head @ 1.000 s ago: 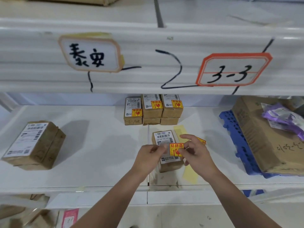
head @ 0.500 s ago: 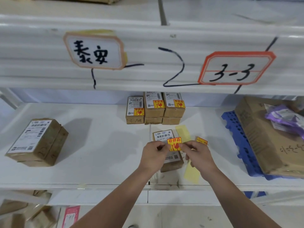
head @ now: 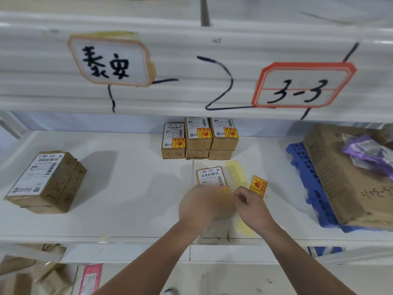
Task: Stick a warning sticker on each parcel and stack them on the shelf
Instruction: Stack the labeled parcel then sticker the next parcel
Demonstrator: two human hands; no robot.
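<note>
Laying the warning sticker (head: 224,190) onto the parcel (head: 209,176) beneath both hands, likely to seat it flat: the right hand (head: 251,204) pinches its right edge, while the left hand (head: 200,204) covers the other end, too blurred to tell its grip. A spare sticker (head: 258,186) waits just beyond the right hand, within easy reach

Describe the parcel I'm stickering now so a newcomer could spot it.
On the white shelf, below-left of the red-edged 3-3 sign, look in front of the stacked parcels. The small brown parcel lies alone, partly under the left hand, a yellow strip beside it.
</note>
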